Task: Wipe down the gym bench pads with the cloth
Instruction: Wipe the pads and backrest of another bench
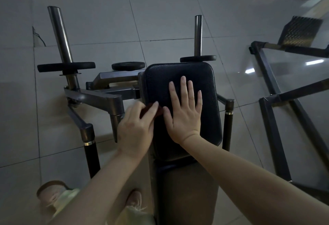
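Note:
A black padded bench back pad (210, 82) fills the middle of the view. Below it lies a second, duller seat pad (187, 194). My right hand (185, 111) rests flat on the black pad with its fingers spread. My left hand (137, 128) is at the pad's left edge, curled around a small dark red cloth (159, 111), most of which is hidden under the fingers. The cloth touches the pad's left side.
Steel posts carrying black weight plates stand at the left (65, 66) and right (198, 58), with another plate (128, 65) between. A dark metal frame (272, 100) with a tread plate sits on the tiled floor at the right. My feet (51, 192) show at the bottom left.

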Action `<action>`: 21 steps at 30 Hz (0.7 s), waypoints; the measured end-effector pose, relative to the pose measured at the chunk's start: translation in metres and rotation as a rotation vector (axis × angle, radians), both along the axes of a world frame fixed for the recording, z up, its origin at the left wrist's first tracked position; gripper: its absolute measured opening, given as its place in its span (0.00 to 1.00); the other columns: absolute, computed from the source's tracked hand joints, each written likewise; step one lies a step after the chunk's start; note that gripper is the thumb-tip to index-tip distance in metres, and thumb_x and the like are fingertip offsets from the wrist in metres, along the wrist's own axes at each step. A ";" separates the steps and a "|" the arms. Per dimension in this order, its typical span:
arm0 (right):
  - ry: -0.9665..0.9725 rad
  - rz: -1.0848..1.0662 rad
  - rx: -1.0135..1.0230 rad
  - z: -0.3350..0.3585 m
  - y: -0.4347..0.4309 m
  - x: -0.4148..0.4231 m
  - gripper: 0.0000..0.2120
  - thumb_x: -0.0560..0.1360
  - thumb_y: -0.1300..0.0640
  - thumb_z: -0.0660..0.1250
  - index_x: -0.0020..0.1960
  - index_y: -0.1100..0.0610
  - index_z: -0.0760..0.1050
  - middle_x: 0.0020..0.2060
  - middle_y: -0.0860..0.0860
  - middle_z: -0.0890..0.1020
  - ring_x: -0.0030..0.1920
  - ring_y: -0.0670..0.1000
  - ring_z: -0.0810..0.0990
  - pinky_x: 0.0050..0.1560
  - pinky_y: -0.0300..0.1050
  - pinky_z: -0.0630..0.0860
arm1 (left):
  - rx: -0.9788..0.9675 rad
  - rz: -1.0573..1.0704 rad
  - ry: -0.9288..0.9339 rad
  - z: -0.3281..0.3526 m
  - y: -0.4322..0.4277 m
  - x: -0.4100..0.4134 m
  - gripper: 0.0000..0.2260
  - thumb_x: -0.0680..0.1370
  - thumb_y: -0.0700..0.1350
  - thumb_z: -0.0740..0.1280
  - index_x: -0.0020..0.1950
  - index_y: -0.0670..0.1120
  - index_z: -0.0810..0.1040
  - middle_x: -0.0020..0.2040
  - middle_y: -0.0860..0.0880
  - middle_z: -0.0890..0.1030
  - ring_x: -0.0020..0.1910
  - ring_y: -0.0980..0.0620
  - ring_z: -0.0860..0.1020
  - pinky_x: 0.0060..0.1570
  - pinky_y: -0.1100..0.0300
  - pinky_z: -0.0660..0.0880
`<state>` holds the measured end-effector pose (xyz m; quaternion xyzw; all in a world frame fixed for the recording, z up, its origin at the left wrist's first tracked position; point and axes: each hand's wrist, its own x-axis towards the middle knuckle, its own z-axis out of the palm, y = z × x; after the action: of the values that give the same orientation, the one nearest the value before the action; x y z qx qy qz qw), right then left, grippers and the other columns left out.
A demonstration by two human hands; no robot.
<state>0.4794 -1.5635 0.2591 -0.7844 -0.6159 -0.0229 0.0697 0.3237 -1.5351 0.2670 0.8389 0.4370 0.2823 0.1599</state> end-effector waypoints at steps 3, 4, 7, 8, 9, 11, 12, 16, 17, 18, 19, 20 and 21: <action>0.005 -0.004 -0.013 -0.001 -0.001 -0.001 0.32 0.79 0.42 0.49 0.80 0.51 0.49 0.80 0.58 0.51 0.79 0.59 0.49 0.76 0.61 0.43 | 0.000 0.031 -0.004 0.008 0.020 0.007 0.16 0.76 0.39 0.66 0.63 0.41 0.80 0.46 0.41 0.76 0.41 0.44 0.76 0.36 0.57 0.74; 0.009 -0.007 -0.030 0.001 -0.001 -0.001 0.32 0.79 0.42 0.48 0.80 0.51 0.49 0.80 0.57 0.50 0.79 0.59 0.48 0.76 0.61 0.42 | -0.013 0.028 -0.003 0.011 0.024 0.008 0.16 0.76 0.40 0.66 0.63 0.41 0.80 0.46 0.41 0.76 0.41 0.44 0.76 0.36 0.56 0.74; 0.027 -0.021 -0.095 0.005 0.001 -0.002 0.33 0.79 0.40 0.44 0.81 0.50 0.46 0.80 0.56 0.46 0.80 0.57 0.43 0.76 0.59 0.38 | -0.087 -0.006 0.033 0.022 0.032 0.006 0.16 0.77 0.40 0.69 0.64 0.42 0.80 0.46 0.42 0.76 0.41 0.43 0.76 0.36 0.52 0.76; 0.036 -0.027 -0.122 0.008 0.001 -0.002 0.33 0.78 0.39 0.43 0.81 0.49 0.44 0.80 0.55 0.44 0.79 0.56 0.41 0.76 0.59 0.37 | -0.125 -0.019 0.054 0.028 0.033 0.003 0.16 0.77 0.40 0.70 0.65 0.43 0.79 0.47 0.42 0.75 0.42 0.44 0.76 0.37 0.51 0.76; 0.048 -0.025 -0.144 0.012 0.001 -0.002 0.33 0.78 0.39 0.41 0.80 0.48 0.42 0.80 0.54 0.41 0.79 0.55 0.39 0.77 0.59 0.36 | -0.160 -0.030 0.072 0.034 0.033 0.001 0.17 0.77 0.42 0.70 0.66 0.45 0.79 0.47 0.43 0.75 0.43 0.44 0.76 0.39 0.51 0.76; 0.113 -0.007 -0.183 0.022 0.003 0.000 0.32 0.80 0.38 0.44 0.80 0.46 0.40 0.80 0.52 0.38 0.79 0.53 0.35 0.77 0.58 0.34 | -0.221 -0.049 0.097 0.049 0.029 -0.004 0.19 0.78 0.45 0.70 0.69 0.48 0.76 0.49 0.46 0.75 0.46 0.47 0.75 0.42 0.54 0.74; 0.167 0.001 -0.216 0.029 0.004 0.002 0.32 0.81 0.39 0.48 0.80 0.45 0.40 0.79 0.51 0.36 0.78 0.52 0.34 0.77 0.58 0.34 | -0.245 -0.062 0.094 0.056 0.026 -0.006 0.20 0.78 0.46 0.70 0.70 0.49 0.75 0.49 0.48 0.74 0.47 0.50 0.74 0.43 0.57 0.71; 0.684 -0.057 -0.329 0.084 0.000 0.005 0.28 0.80 0.48 0.65 0.77 0.49 0.61 0.80 0.51 0.46 0.79 0.52 0.47 0.78 0.52 0.47 | -0.406 -0.120 0.018 0.095 0.012 -0.010 0.26 0.77 0.48 0.71 0.73 0.48 0.71 0.55 0.48 0.75 0.55 0.50 0.74 0.53 0.61 0.66; 0.919 -0.093 -0.321 0.101 -0.005 0.003 0.23 0.80 0.52 0.65 0.74 0.53 0.68 0.79 0.52 0.55 0.77 0.52 0.57 0.75 0.49 0.55 | -0.440 -0.141 -0.001 0.107 0.009 -0.010 0.27 0.76 0.48 0.72 0.74 0.48 0.70 0.60 0.46 0.76 0.60 0.49 0.74 0.57 0.61 0.66; 1.125 -0.112 -0.313 0.116 -0.012 0.001 0.18 0.80 0.55 0.64 0.70 0.56 0.73 0.74 0.53 0.67 0.72 0.51 0.67 0.70 0.46 0.61 | -0.465 -0.163 -0.018 0.119 0.006 -0.008 0.27 0.76 0.48 0.72 0.74 0.48 0.69 0.64 0.46 0.76 0.64 0.49 0.73 0.60 0.62 0.65; 1.278 -0.123 -0.302 0.130 -0.020 0.000 0.14 0.81 0.57 0.63 0.65 0.57 0.76 0.65 0.53 0.76 0.65 0.50 0.74 0.66 0.47 0.67 | -0.480 -0.186 -0.037 0.132 0.003 -0.006 0.28 0.76 0.47 0.72 0.74 0.47 0.69 0.67 0.47 0.75 0.66 0.50 0.72 0.62 0.63 0.64; 1.390 -0.135 -0.283 0.143 -0.030 -0.002 0.11 0.81 0.57 0.62 0.60 0.57 0.78 0.57 0.52 0.81 0.59 0.50 0.78 0.64 0.50 0.71 | -0.492 -0.202 -0.057 0.145 0.000 -0.004 0.28 0.76 0.48 0.73 0.74 0.48 0.69 0.68 0.48 0.75 0.67 0.51 0.72 0.62 0.64 0.64; 1.486 -0.139 -0.259 0.155 -0.038 -0.003 0.10 0.81 0.54 0.62 0.57 0.56 0.78 0.52 0.51 0.82 0.57 0.51 0.79 0.65 0.55 0.72 | -0.507 -0.212 -0.075 0.159 -0.002 -0.003 0.29 0.75 0.48 0.73 0.74 0.48 0.69 0.69 0.49 0.74 0.67 0.51 0.72 0.62 0.64 0.64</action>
<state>0.4769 -1.6013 0.4140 -0.6324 -0.3537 0.5800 0.3723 0.3211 -1.5371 0.4263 0.8021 0.3972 0.1766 0.4096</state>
